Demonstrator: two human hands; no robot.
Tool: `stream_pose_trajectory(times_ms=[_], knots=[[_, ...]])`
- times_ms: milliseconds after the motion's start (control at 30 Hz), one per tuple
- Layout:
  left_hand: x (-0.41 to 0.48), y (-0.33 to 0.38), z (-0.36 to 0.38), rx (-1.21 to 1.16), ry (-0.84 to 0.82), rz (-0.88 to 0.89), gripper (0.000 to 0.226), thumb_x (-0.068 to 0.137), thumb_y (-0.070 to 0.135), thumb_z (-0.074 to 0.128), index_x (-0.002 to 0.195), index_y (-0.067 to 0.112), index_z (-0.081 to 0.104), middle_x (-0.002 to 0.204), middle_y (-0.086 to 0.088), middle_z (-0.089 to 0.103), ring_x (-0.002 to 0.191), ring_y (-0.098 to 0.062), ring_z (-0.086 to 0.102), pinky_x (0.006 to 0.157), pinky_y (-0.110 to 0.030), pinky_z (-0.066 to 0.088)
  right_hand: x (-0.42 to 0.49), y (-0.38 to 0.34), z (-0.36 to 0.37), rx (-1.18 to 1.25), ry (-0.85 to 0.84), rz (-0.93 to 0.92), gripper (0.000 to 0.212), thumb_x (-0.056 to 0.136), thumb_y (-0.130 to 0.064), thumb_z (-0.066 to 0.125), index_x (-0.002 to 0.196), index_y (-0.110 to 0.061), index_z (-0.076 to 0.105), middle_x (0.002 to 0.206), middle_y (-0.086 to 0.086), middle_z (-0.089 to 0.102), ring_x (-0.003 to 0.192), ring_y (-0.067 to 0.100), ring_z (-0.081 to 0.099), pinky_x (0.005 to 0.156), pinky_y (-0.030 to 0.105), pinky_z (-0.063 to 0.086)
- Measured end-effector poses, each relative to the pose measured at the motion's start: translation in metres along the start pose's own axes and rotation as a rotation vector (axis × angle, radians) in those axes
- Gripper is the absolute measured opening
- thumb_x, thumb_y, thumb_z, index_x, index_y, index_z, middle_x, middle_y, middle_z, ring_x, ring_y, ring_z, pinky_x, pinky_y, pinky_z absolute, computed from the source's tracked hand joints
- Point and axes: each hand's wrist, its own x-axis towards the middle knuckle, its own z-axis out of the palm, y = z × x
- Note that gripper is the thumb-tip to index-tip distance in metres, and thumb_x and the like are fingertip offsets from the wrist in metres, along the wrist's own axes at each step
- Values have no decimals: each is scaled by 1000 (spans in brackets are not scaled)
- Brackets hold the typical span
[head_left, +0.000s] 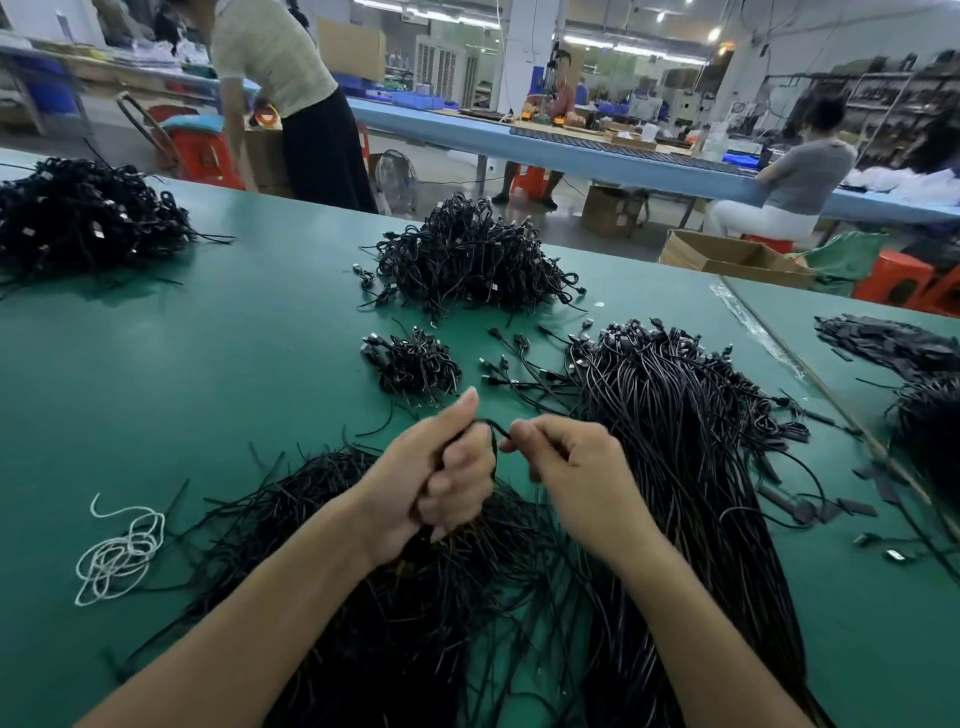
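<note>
You're working over the middle of the green table (197, 374), close to its near edge. Your left hand (441, 478) is clenching round a gathered black cable (492, 427), fingers curled tight and thumb sticking up, while your right hand (566, 462) is pinching the free end of that same cable just beside it. The cable is arching between your two hands, above the mess of loose black strands (311, 509) lying along the near edge. So I'd say you're mid-wrap on this one: coil gathered, not yet tied off. Now the score. A small heap of finished coils (415, 364) is sitting just beyond your hands, a much bigger heap (467, 260) is lying toward the far edge, and another dark pile (83, 218) is sitting by the far left corner. That's a fair stack done. But look right: a thick sheaf of straight cables (675, 441) is running from mid-table down past the near edge, plugs fanning out at its far end. By my reckoning you're somewhere in the middle, with plenty left to coil. A white string (119, 551) is lying loose near the left edge, untouched.
</note>
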Motion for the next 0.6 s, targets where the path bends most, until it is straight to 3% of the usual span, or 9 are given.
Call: stream_pose_trajectory(times_ms=[100,167,233,267,333,400,500,600], knots=[[9,8,3,-262,120,167,45,97,42,48,69,15,70,61,2,63,47,-6,58,45,-16,49,-8,6,12,-93,-166,51,24,101,-33,52,96,-25,75,56,-6,53,46,7,38,45,25,32],[16,8,0,-264,282,298,41,96,36,48,91,7,76,90,-11,75,77,-16,73,65,-21,58,-14,7,16,-192,-305,47,24,102,-37,51,100,-27,73,60,-2,58,48,11,43,50,30,38],[20,2,-5,-7,379,362,40,103,29,40,112,3,69,110,-14,74,102,-22,71,83,-26,58,-20,4,17,-268,-394,20,25,101,-40,50,93,-23,67,64,-1,59,51,10,45,53,32,40],[20,-3,-6,220,431,360,38,105,26,36,115,5,66,111,-11,74,105,-22,70,86,-26,57,-23,1,14,-270,-419,5,27,101,-38,49,86,-21,63,64,-3,57,51,9,44,53,31,39],[16,-10,-7,655,468,281,37,107,24,35,108,9,68,101,-6,76,97,-19,72,84,-26,57,-24,-6,5,-258,-416,-43,27,100,-33,52,77,-21,60,65,-8,56,56,6,48,56,27,41],[9,-15,-3,828,353,136,43,107,25,35,92,7,71,82,-6,75,75,-19,72,70,-25,57,-21,-10,-9,-271,-327,-92,21,97,-32,59,80,-26,69,72,-13,64,67,3,59,64,25,48],[3,-18,8,810,201,-46,57,103,45,34,66,16,67,53,-2,62,43,-14,53,45,-21,43,-15,-11,-23,-217,-142,-118,11,88,-32,72,79,-26,75,74,-15,70,72,4,65,68,27,52],[-1,-14,13,698,156,-163,63,96,64,30,53,23,53,43,6,41,37,-9,31,37,-17,27,-11,-9,-22,-16,-67,-84,10,82,-23,80,76,-23,72,70,-10,69,63,3,61,61,22,48]])
